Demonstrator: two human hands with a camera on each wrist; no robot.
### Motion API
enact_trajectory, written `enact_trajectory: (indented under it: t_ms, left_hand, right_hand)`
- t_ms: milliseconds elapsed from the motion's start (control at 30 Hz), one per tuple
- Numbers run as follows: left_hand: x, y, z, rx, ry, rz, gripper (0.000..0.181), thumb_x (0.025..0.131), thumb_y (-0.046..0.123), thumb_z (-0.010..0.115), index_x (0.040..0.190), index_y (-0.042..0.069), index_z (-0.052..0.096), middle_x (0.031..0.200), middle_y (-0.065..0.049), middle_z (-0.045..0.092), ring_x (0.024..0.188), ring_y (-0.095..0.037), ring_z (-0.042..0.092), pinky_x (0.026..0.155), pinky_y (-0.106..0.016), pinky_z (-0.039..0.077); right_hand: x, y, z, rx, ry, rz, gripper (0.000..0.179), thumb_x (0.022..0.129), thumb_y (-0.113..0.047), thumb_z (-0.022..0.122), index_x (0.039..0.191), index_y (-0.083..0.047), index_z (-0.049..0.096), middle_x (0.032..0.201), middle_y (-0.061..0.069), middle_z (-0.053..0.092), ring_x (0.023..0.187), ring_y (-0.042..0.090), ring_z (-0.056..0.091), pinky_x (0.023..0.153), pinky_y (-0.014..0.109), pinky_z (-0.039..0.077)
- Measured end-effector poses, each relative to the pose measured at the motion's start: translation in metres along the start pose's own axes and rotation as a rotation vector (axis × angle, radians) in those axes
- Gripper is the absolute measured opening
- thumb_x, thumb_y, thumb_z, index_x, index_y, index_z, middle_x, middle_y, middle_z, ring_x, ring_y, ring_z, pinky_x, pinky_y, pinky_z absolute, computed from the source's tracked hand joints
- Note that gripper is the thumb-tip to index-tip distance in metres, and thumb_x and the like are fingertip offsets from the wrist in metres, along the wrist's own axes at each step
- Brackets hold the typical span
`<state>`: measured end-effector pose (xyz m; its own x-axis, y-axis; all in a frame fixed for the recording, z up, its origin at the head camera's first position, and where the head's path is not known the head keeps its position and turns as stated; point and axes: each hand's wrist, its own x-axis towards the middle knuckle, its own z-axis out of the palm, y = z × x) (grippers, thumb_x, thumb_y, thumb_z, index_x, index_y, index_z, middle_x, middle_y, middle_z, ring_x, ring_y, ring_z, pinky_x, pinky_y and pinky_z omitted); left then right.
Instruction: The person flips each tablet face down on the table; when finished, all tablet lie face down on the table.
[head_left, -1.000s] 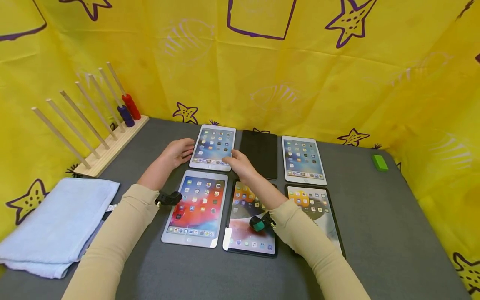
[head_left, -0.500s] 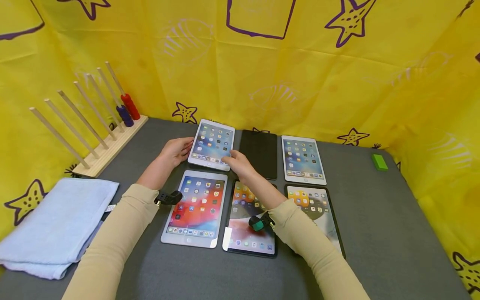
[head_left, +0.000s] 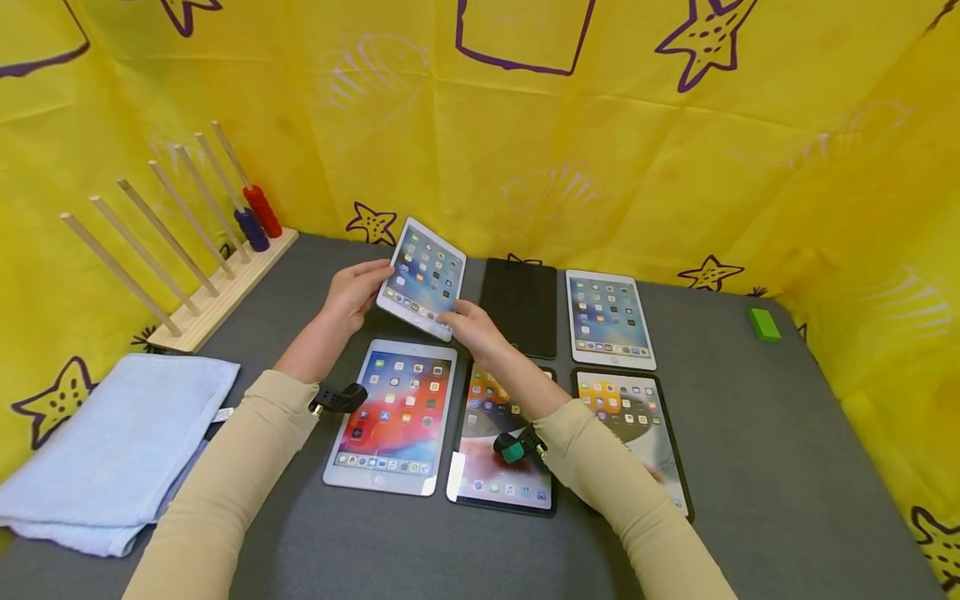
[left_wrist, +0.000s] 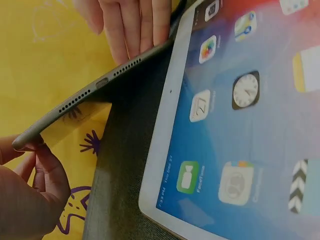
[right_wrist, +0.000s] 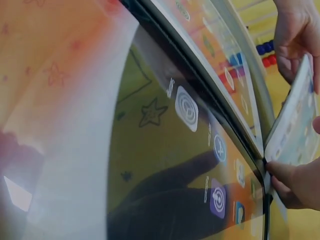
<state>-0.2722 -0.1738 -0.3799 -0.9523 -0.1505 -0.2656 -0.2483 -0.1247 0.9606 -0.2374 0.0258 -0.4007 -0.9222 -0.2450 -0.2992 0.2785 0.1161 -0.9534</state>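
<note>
Both hands hold a white-framed tablet [head_left: 422, 279] at the back left, its lit screen full of app icons. It is tilted, with the far end raised. My left hand [head_left: 354, 292] grips its left side, and in the left wrist view curled fingers [left_wrist: 52, 172] meet its corner. My right hand [head_left: 477, 335] holds the lower right corner, thumb over the front. Along the near edge [left_wrist: 102, 82] run a port and speaker holes. Below lies a white tablet with a red and blue screen [head_left: 392, 417]. Right of the held one lies a black, dark-faced tablet or cover [head_left: 519, 307].
Two black-framed tablets [head_left: 506, 442] [head_left: 637, 425] lie in the front row, partly under the right arm. Another white tablet [head_left: 611, 319] lies back right, near a green block [head_left: 763, 325]. At left stand a wooden peg rack [head_left: 225, 287] and a folded blue cloth [head_left: 120, 442].
The tablet between my hands has gone from lying flat to tilted, its far end rising. My left hand has moved slightly up with it; the other tablets stay in place.
</note>
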Motion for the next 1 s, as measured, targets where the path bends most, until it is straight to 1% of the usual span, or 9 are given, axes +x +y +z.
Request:
enact_trajectory:
  t_ms: [100, 167, 333, 433, 500, 600, 733, 867, 1000]
  left_hand:
    - [-0.004, 0.005, 0.005, -0.017, 0.006, 0.035, 0.045, 0.092, 0.014, 0.068, 0.133, -0.001, 0.058, 0.085, 0.006, 0.066, 0.073, -0.004, 0.064, 0.064, -0.015, 0.051]
    - [-0.008, 0.008, 0.009, -0.026, 0.01, 0.056, 0.043, 0.091, 0.014, 0.069, 0.131, -0.001, 0.06, 0.085, 0.006, 0.066, 0.073, -0.004, 0.064, 0.064, -0.015, 0.051]
    - [-0.017, 0.014, 0.021, -0.025, -0.007, 0.101, 0.043, 0.09, 0.018, 0.072, 0.129, 0.001, 0.063, 0.095, 0.006, 0.065, 0.079, -0.005, 0.063, 0.07, -0.016, 0.051]
    - [-0.022, 0.017, 0.029, -0.002, -0.031, 0.117, 0.043, 0.089, 0.021, 0.073, 0.128, 0.005, 0.064, 0.102, 0.006, 0.066, 0.084, -0.006, 0.062, 0.074, -0.017, 0.05]
    - [-0.025, 0.017, 0.034, 0.016, -0.049, 0.127, 0.043, 0.09, 0.023, 0.072, 0.128, 0.007, 0.065, 0.107, 0.003, 0.066, 0.085, -0.006, 0.061, 0.074, -0.018, 0.049]
    - [-0.028, 0.017, 0.04, 0.035, -0.076, 0.14, 0.043, 0.09, 0.025, 0.072, 0.129, 0.009, 0.064, 0.115, 0.002, 0.065, 0.088, -0.007, 0.059, 0.074, -0.02, 0.047]
    - [-0.029, 0.015, 0.046, 0.045, -0.083, 0.153, 0.044, 0.09, 0.027, 0.071, 0.13, 0.01, 0.064, 0.123, -0.002, 0.063, 0.095, -0.01, 0.057, 0.079, -0.024, 0.045]
    - [-0.03, 0.013, 0.049, 0.034, -0.093, 0.146, 0.045, 0.092, 0.027, 0.07, 0.133, 0.012, 0.062, 0.132, -0.003, 0.06, 0.108, -0.013, 0.055, 0.093, -0.034, 0.043]
    - [-0.033, 0.011, 0.051, 0.017, -0.109, 0.136, 0.045, 0.094, 0.026, 0.067, 0.136, 0.012, 0.059, 0.138, -0.003, 0.057, 0.118, -0.016, 0.053, 0.102, -0.041, 0.04]
  right_hand:
    - [0.001, 0.0, 0.003, 0.062, -0.015, 0.013, 0.061, 0.096, -0.01, 0.055, 0.149, 0.007, 0.029, 0.149, 0.021, 0.037, 0.134, 0.03, 0.039, 0.113, 0.04, 0.03]
    - [0.002, 0.0, 0.005, 0.095, -0.022, 0.025, 0.06, 0.096, -0.008, 0.054, 0.149, 0.006, 0.029, 0.15, 0.021, 0.036, 0.135, 0.029, 0.039, 0.113, 0.04, 0.03]
    - [0.005, 0.001, 0.011, 0.155, -0.043, 0.047, 0.059, 0.097, -0.006, 0.052, 0.15, 0.005, 0.027, 0.154, 0.02, 0.029, 0.138, 0.029, 0.035, 0.111, 0.039, 0.033]
    - [0.006, 0.002, 0.012, 0.169, -0.053, 0.051, 0.059, 0.098, -0.005, 0.051, 0.15, 0.004, 0.027, 0.155, 0.019, 0.027, 0.139, 0.03, 0.034, 0.11, 0.039, 0.035]
    - [0.005, 0.002, 0.011, 0.161, -0.055, 0.049, 0.058, 0.098, -0.006, 0.051, 0.15, 0.004, 0.028, 0.155, 0.018, 0.028, 0.138, 0.03, 0.036, 0.108, 0.039, 0.037]
    - [0.003, -0.001, 0.006, 0.141, -0.059, 0.038, 0.054, 0.099, -0.007, 0.05, 0.149, 0.003, 0.033, 0.151, 0.019, 0.035, 0.134, 0.031, 0.041, 0.105, 0.04, 0.041]
    - [0.004, -0.013, -0.002, 0.138, -0.032, -0.006, 0.045, 0.1, -0.009, 0.049, 0.143, 0.001, 0.043, 0.142, 0.018, 0.046, 0.128, 0.031, 0.047, 0.102, 0.042, 0.044]
    - [0.009, -0.032, -0.008, 0.136, 0.05, -0.094, 0.038, 0.101, -0.015, 0.051, 0.137, -0.003, 0.053, 0.138, 0.014, 0.051, 0.123, 0.029, 0.052, 0.099, 0.041, 0.047]
    - [0.016, -0.049, -0.013, 0.126, 0.111, -0.175, 0.037, 0.101, -0.022, 0.055, 0.135, -0.007, 0.057, 0.135, 0.01, 0.055, 0.121, 0.028, 0.054, 0.1, 0.042, 0.046]
